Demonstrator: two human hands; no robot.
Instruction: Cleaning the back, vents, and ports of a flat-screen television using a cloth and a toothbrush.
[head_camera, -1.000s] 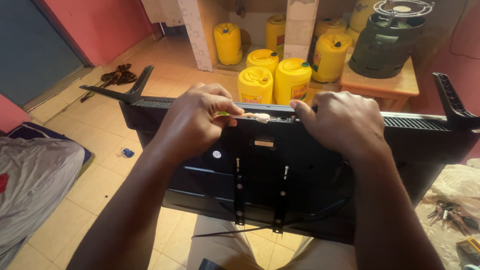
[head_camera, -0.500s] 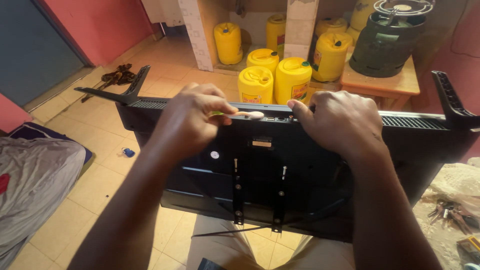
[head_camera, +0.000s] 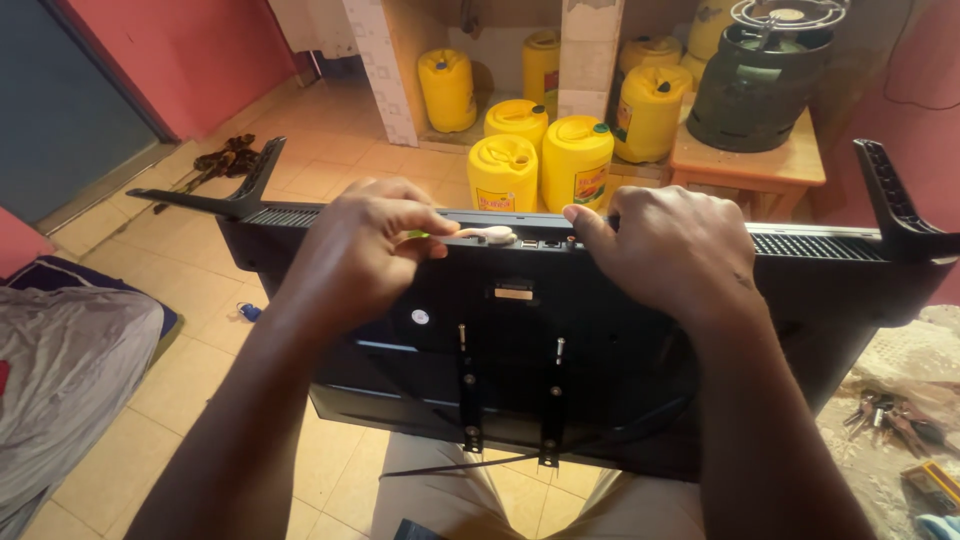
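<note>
From the head camera, a black flat television (head_camera: 560, 370) lies back-up across the person's lap, its ports facing up. The left hand (head_camera: 355, 250) pinches a small pale brush (head_camera: 485, 236) in a narrow grip, its tip at the port row, while the right hand (head_camera: 665, 250) clasps the television's upper edge, bracing it. Yellow jerrycans (head_camera: 540, 165) stand on the tiled floor beyond.

Black flat television (head_camera: 600, 330) back-up across lap; small toothbrush (head_camera: 480, 236) at ports.

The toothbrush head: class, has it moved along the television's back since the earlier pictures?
Yes. The toothbrush head slid left, away from the port row toward the left hand.
</note>
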